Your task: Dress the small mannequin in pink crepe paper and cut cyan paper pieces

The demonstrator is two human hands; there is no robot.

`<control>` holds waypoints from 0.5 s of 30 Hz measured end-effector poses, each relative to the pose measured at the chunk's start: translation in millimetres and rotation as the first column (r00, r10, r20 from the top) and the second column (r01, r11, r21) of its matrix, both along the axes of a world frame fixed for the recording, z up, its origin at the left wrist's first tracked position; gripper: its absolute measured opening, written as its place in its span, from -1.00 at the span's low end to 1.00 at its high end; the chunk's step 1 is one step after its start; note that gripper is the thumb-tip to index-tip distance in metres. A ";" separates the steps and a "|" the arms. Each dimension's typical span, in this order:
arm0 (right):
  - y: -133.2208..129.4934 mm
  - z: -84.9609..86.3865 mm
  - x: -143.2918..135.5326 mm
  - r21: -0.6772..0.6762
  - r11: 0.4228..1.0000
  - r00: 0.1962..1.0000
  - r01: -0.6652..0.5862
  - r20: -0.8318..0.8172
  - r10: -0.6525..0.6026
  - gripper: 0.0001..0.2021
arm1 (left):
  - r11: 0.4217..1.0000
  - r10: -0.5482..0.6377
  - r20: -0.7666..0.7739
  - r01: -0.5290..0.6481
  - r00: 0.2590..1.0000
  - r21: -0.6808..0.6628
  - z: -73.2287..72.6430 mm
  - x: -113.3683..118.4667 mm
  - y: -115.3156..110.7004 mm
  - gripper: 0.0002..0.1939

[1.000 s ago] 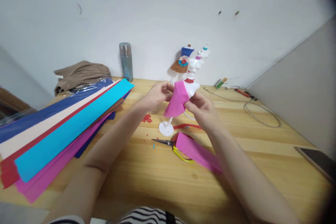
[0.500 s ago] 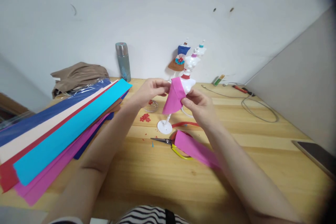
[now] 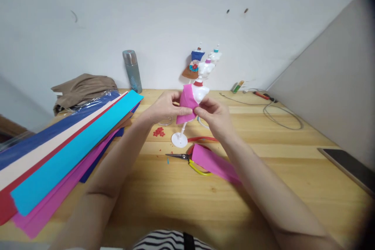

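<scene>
Head view, left to right: a turquoise strip (image 3: 79,148) lies on top of a stack of coloured sheets at the left of the tabletop (image 3: 146,203). Brown cloth (image 3: 84,85) lies behind the stack; a flask (image 3: 133,72) stands near the wall. Red flower-shaped pieces (image 3: 158,132) lie loose, left of the dress form's base.

The left hand (image 3: 166,108) grips the pink piece (image 3: 187,99), thumb laid across its front. Half a second earlier, that thumb was at the left edge. The piece is wrapped partway around the white dress form (image 3: 200,93), leaving the upper chest on the right bare. The wrap is now secured from both sides; it is judged to be under adjustment, not yet fastened.

Scissors (image 3: 184,157) lie in front, handles partly beneath a pink strip (image 3: 215,163). The right hand (image 3: 215,116) pinches the pink piece's right edge between thumb and fingers. Farther right are a cable (image 3: 263,111) and a dark flat device (image 3: 348,167).
</scene>
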State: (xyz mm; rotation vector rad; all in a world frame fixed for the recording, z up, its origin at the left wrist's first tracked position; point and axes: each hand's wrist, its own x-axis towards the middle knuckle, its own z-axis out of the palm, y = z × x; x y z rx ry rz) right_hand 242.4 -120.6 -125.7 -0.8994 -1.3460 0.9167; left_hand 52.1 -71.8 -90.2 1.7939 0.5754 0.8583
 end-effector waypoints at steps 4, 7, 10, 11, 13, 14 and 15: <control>0.1 -0.8 -3.3 -0.028 1.000 0.999 0.008 -0.035 -0.009 -0.71 | 0.997 0.038 0.013 -0.037 0.999 -0.062 -0.2 2.0 -2.5 -0.59; 0.4 -0.1 -3.6 -0.018 1.000 0.999 0.007 -0.039 -0.008 -0.68 | 0.996 0.028 0.040 -0.025 0.999 -0.084 0.3 3.2 -2.3 -0.56; 0.9 1.4 -2.8 0.005 1.000 1.000 0.014 -0.023 -0.014 -0.68 | 0.998 0.001 0.022 0.000 1.000 -0.057 3.2 -0.5 -0.6 -0.61; 1.0 1.8 -2.5 0.010 1.000 1.000 0.016 -0.019 -0.015 -0.69 | 0.999 -0.023 0.006 0.023 1.000 -0.049 4.6 -3.4 0.4 -0.63; 1.1 2.2 -2.2 0.014 1.000 1.000 0.015 -0.011 -0.015 -0.71 | 0.996 -0.078 -0.016 0.077 0.997 -0.049 6.7 -10.4 3.1 -0.68; 1.1 2.2 -2.2 0.017 1.000 1.000 0.014 -0.005 -0.014 -0.72 | 0.994 -0.100 -0.019 0.099 0.995 -0.053 7.2 -13.9 4.6 -0.69; 1.0 2.2 -2.1 0.022 1.000 1.000 0.015 0.004 -0.015 -0.72 | 0.992 -0.113 -0.023 0.112 0.993 -0.053 7.4 -16.9 6.1 -0.70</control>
